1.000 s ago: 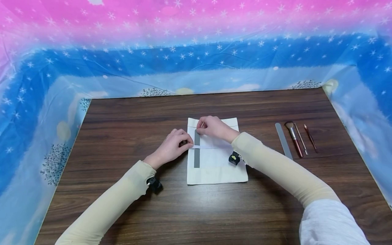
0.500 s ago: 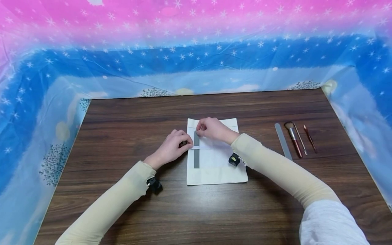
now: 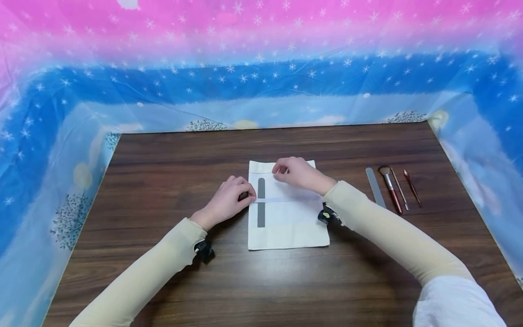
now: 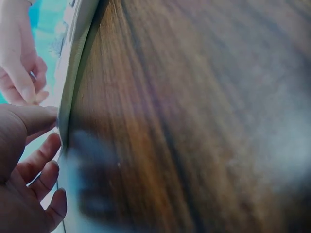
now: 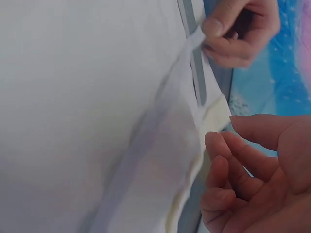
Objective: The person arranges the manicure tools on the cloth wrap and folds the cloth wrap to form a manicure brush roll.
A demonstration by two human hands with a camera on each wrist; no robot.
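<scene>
A white cloth organiser [image 3: 296, 231] lies flat on the table with a thin white band [image 3: 282, 200] across its middle. Under that band, along the left side, runs a grey nail file [image 3: 261, 215] with a rounded far end. My left hand [image 3: 229, 198] pinches the band at the cloth's left edge; in the right wrist view its thumb and index finger [image 5: 214, 29] grip the band's end. Above the upper part of the cloth, to the right of the file, is my right hand [image 3: 303, 174]. Its fingers are loosely bent, and thumb and fingertips [image 5: 214, 141] stand apart with nothing between them.
To the right on the wooden table [image 3: 261, 290] lie a second grey nail file [image 3: 375, 187], a makeup brush [image 3: 391, 190], a thin metal-tipped tool [image 3: 400, 188] and a slim reddish-brown tool [image 3: 411, 188]. A snowflake-patterned cloth [image 3: 261, 81] hangs around the table.
My right hand has let go of the nail file's far end and moved a little to the right, leaving the rounded end visible. My left hand still pinches the band.
</scene>
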